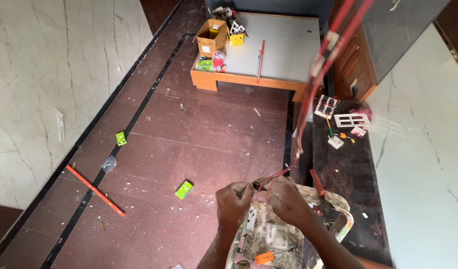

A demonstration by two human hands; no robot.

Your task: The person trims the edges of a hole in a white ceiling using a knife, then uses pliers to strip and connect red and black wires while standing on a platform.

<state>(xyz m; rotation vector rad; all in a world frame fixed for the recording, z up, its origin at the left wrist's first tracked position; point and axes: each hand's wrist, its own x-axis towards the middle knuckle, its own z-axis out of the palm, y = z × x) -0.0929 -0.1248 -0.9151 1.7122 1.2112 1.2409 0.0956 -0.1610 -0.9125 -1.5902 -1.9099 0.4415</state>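
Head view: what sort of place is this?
Probably a room being fitted out with electrical wiring: red wires hang down to both hands, switch plates lie on a dark counter, and cardboard boxes sit on a platform.

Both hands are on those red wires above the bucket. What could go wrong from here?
1. The red wires hang taut from above to the left hand and right hand; a hard tug might pull them loose overhead.
2. The white bucket below is cluttered, so a dropped bit could get lost.
3. Switch parts sit near the dark counter's edge and might be knocked off.
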